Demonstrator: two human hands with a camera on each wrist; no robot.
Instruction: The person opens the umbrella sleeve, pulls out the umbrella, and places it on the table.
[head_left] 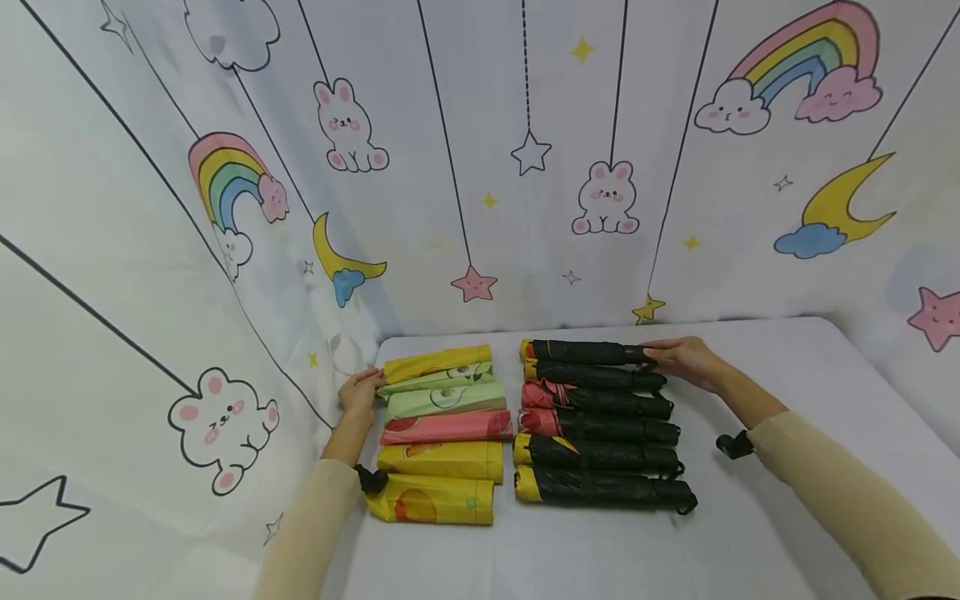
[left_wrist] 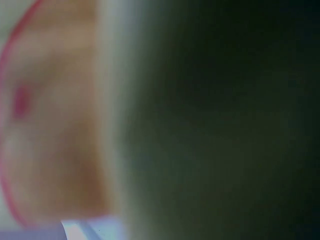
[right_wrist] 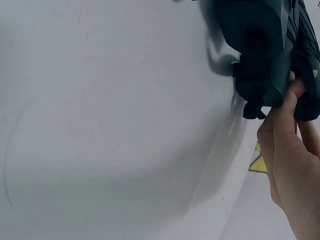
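My right hand [head_left: 686,360] grips the handle end of the farthest folded umbrella [head_left: 588,352], black with a yellow-orange end. In the right wrist view, the fingers and thumb of that right hand [right_wrist: 292,137] are around the dark umbrella end [right_wrist: 307,107], beside another handle. My left hand [head_left: 358,392] is at the left ends of a yellow sleeve [head_left: 438,363] and a green avocado-print sleeve [head_left: 442,379]; whether it pinches either is unclear. A dark blur fills most of the left wrist view, hiding that hand.
Below, the left column continues with a second green sleeve [head_left: 446,402], a red one [head_left: 446,427] and two yellow ones [head_left: 435,500]. Several more folded umbrellas [head_left: 600,458] lie parallel on the right. A printed curtain [head_left: 420,208] borders the white table [head_left: 585,558].
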